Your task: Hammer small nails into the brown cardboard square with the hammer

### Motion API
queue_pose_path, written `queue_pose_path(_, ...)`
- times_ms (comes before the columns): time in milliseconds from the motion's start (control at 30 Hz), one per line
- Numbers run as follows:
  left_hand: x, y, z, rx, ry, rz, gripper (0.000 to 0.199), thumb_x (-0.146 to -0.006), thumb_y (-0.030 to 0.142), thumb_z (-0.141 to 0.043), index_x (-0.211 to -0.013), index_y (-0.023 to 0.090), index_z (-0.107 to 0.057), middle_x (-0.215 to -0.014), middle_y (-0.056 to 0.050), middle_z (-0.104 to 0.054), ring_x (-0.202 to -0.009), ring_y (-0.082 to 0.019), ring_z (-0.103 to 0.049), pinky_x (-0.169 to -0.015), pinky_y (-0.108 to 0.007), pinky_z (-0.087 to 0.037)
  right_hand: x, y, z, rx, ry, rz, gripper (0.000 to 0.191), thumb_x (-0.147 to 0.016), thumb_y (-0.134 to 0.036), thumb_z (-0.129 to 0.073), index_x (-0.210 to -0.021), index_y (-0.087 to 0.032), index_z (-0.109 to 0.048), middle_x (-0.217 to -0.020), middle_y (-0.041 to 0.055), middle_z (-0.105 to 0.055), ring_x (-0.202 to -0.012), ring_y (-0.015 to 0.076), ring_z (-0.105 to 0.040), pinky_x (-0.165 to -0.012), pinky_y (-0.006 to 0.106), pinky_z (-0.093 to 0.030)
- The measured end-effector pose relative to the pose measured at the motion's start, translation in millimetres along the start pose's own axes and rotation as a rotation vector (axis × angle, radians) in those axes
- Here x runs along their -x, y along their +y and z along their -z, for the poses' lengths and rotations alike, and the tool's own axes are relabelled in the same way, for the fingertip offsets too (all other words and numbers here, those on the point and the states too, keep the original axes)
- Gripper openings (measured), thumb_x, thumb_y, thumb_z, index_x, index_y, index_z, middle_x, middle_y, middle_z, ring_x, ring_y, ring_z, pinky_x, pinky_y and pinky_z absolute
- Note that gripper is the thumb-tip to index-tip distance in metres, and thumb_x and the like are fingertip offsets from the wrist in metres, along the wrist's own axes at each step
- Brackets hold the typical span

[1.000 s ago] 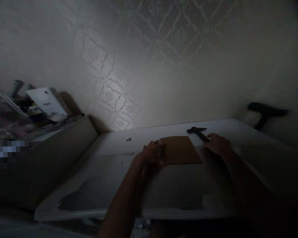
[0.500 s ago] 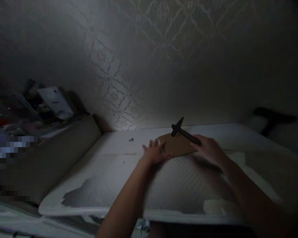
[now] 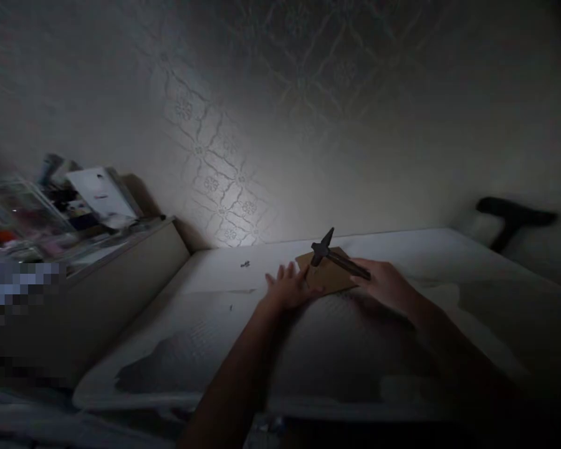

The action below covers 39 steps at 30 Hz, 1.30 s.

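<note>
My right hand (image 3: 378,280) is wrapped round the handle of a dark hammer (image 3: 321,249). The hammer's head hangs over a thin brown board (image 3: 331,273) on the white table, close to my left fingers. My left hand (image 3: 288,288) lies at the board's left edge with its fingers spread; its thumb stretches over the near side. A small dark shape shows between thumb and forefinger, too dim to name. Several tiny dark pieces, perhaps nails (image 3: 245,264), lie on the table to the left, and one more small piece (image 3: 230,307) sits nearer.
The white table (image 3: 215,274) meets a patterned wall (image 3: 229,156) at the back. On the left stands a cabinet (image 3: 121,280) topped with a clear box (image 3: 25,212), a white box (image 3: 103,193) and clutter. A dark T-shaped object (image 3: 514,215) shows at the right.
My right hand has brought the hammer left and slightly down, nearer my left fingers. My left hand has hardly moved. The light has shifted, leaving the near table darker.
</note>
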<state>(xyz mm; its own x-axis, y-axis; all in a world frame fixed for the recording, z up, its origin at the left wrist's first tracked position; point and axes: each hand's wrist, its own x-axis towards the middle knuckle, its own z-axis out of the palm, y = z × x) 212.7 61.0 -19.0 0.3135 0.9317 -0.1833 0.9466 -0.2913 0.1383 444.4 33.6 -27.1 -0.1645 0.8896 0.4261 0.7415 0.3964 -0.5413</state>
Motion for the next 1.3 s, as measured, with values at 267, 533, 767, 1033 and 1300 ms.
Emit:
queue_pose_path(267, 1.9, 0.9, 1.7, 0.003, -0.006, 0.007, 0.093, -0.072, 0.087, -0.019, -0.149, 0.036, -0.008, -0.156, -0.01, -0.002, -0.14, -0.04, -0.001, -0.101, -0.071, -0.005, 0.6, -7.1, 0.4, 0.02, 0.003, 0.004, 0.034, -0.077, -0.016, -0.055, -0.11, -0.021, -0.066, -0.102, 0.0061, -0.071, -0.09, 0.0231, -0.067, -0.079, 0.031, -0.05)
queue_pose_path(533, 1.5, 0.4, 0.7, 0.011, -0.003, -0.002, 0.092, -0.073, 0.086, -0.02, -0.149, 0.034, -0.01, -0.156, -0.01, -0.003, -0.14, -0.04, -0.001, -0.101, -0.072, -0.004, 0.7, -7.5, -0.1, 0.047, -0.022, 0.008, 0.037, -0.078, -0.016, -0.054, -0.113, -0.021, -0.065, -0.103, 0.0066, -0.071, -0.092, 0.0231, -0.066, -0.08, 0.031, -0.049)
queue_pose_path(767, -1.0, -1.5, -1.1, 0.034, 0.002, 0.0, 0.093, -0.072, 0.087, -0.022, -0.149, 0.036, -0.01, -0.156, -0.01, -0.003, -0.141, -0.039, -0.001, -0.101, -0.072, -0.004, 1.8, -11.5, 0.8, 0.089, -0.056, 0.015, 0.036, -0.079, -0.016, -0.054, -0.112, -0.021, -0.065, -0.1, 0.0062, -0.072, -0.089, 0.0228, -0.067, -0.076, 0.029, -0.049)
queue_pose_path(1033, 0.1, 0.5, -0.4, -0.003, -0.017, 0.016, 0.091, -0.073, 0.086, -0.019, -0.149, 0.035, -0.01, -0.156, -0.008, -0.001, -0.141, -0.038, 0.002, -0.103, -0.069, -0.004, 2.3, -14.9, 1.5, 0.103, -0.05, 0.017, 0.036, -0.079, -0.015, -0.054, -0.112, -0.02, -0.065, -0.1, 0.0071, -0.072, -0.09, 0.0223, -0.067, -0.077, 0.028, -0.048)
queue_pose_path(1300, -1.1, -1.4, -1.0, 0.006, -0.003, 0.007, 0.093, -0.072, 0.087, -0.02, -0.149, 0.035, -0.01, -0.156, -0.01, -0.003, -0.141, -0.038, -0.001, -0.101, -0.071, -0.005, 2.0, -14.6, 1.1, 0.064, -0.053, 0.016, 0.037, -0.078, -0.015, -0.054, -0.113, -0.021, -0.065, -0.103, 0.0062, -0.071, -0.091, 0.0225, -0.066, -0.079, 0.029, -0.048)
